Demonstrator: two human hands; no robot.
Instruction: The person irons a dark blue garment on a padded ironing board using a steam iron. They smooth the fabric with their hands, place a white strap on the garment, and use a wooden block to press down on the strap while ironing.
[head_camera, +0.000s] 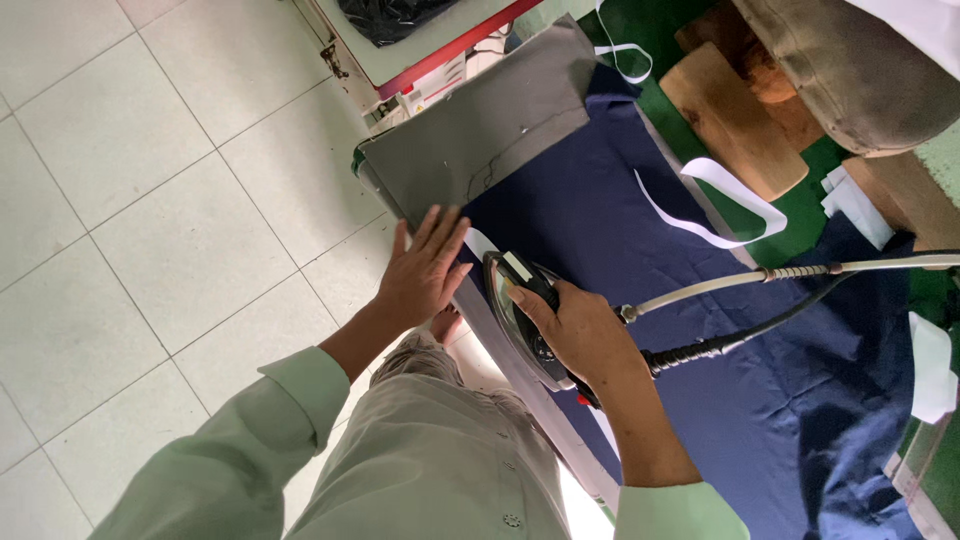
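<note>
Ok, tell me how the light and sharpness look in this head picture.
Head view: even, soft daylight, no hard shadows; floor tiles bright, slightly washed out; navy cloth dark, folds lower right barely readable; the iron and right hand sharp, little blur; frame is tilted.

Navy fabric (640, 230); grey ironing pad (480, 130); white strip (720, 200); pale green sleeves (270, 420); black-handled iron (525, 320); green table (800, 215).

No packages, signs or screens show; the only label-like thing is a small white tag (480, 243) on the navy cloth (620, 230), just beside the left hand (425, 270).
</note>
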